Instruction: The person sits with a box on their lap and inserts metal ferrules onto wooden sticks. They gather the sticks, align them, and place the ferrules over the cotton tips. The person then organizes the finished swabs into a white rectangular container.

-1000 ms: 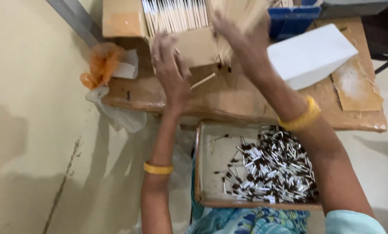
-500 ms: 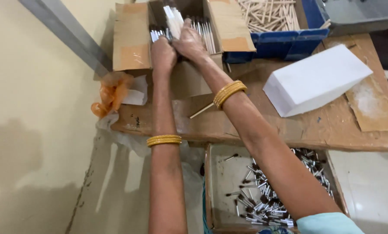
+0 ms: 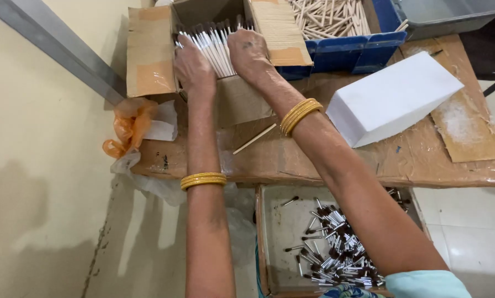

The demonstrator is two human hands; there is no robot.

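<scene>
Table point(image 3: 335, 160): boxes, white block point(image 3: 391, 99)

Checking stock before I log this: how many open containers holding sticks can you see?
3: the cardboard box under both hands, the blue bin of plain sticks at top, the metal tray below the table. Others may be out of frame.
</scene>
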